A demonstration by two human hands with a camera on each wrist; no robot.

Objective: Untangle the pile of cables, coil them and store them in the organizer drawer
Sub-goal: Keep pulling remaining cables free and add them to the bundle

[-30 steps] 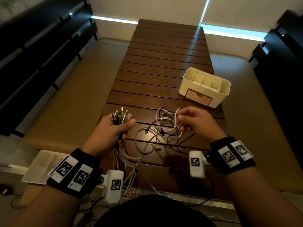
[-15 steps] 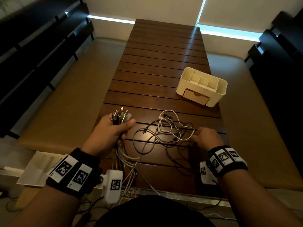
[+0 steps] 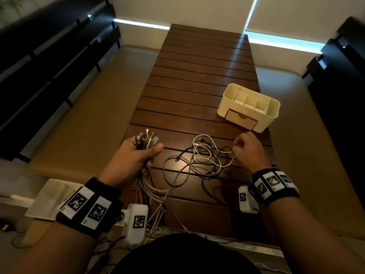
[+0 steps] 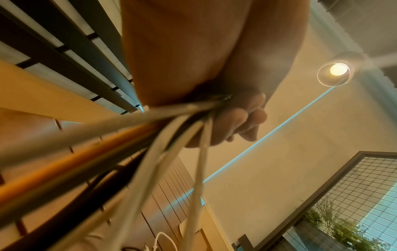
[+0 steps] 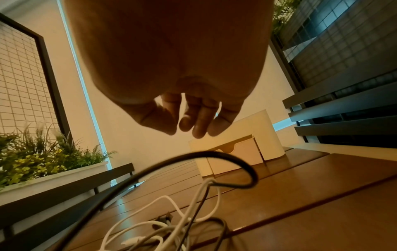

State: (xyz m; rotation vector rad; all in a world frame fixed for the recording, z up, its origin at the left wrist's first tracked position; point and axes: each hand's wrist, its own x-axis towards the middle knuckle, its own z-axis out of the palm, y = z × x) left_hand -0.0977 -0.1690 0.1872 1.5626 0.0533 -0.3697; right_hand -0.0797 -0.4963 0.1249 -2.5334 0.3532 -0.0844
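No words, brand names or numbers can be read anywhere. The only signs are black-and-white square code markers: two on the left wristband (image 3: 87, 206), one on the white camera housing (image 3: 136, 222) beside it, three on the right wristband (image 3: 273, 183), and one on the white housing (image 3: 245, 197) at that wrist. Tiny marks sit at some markers' corners, too small to make out

Bare forearms, each wearing a black fabric wristband (image 3: 88, 208) (image 3: 274, 184) set with white square-patterned marker tags, and a small white plastic camera housing (image 3: 136, 222) (image 3: 245, 198) bearing one such tag beneath each wrist.
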